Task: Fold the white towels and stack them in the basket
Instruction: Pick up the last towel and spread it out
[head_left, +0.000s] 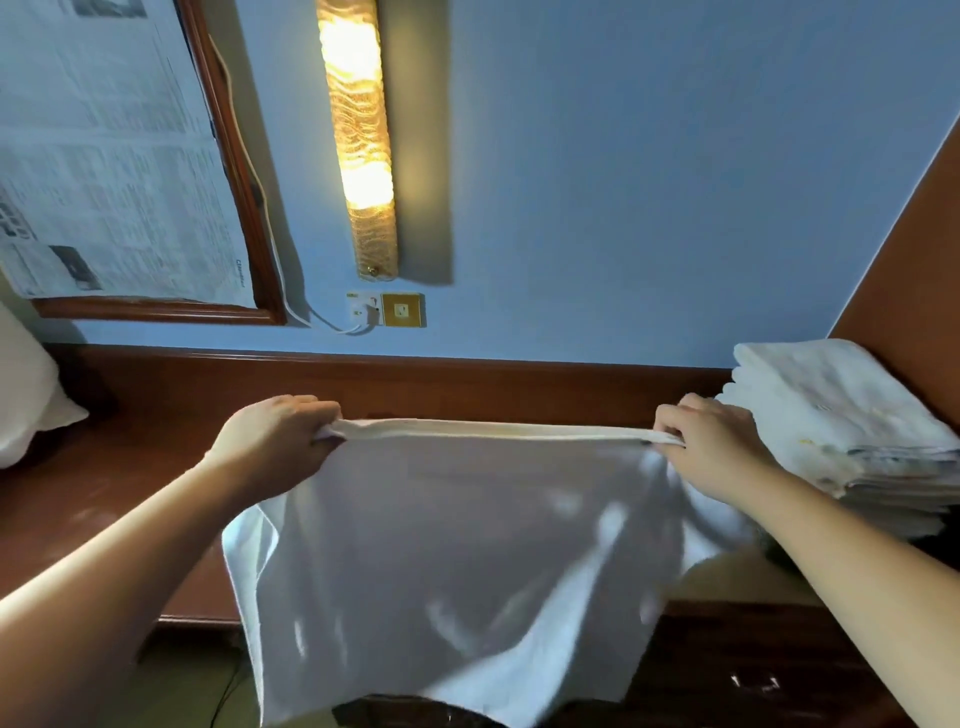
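Two hands hold one white towel (447, 561) in mid-frame | left hand (275, 441) and right hand (711, 441): fingers pinching its top corners, edge pulled tight so I can fold it evenly | folded stack (852, 415) at right on surface (156, 415) | basket not visible

Both hands — left hand (275, 436), right hand (711, 441) — pinch a white towel (457, 545), seemingly doubled, stretched taut.
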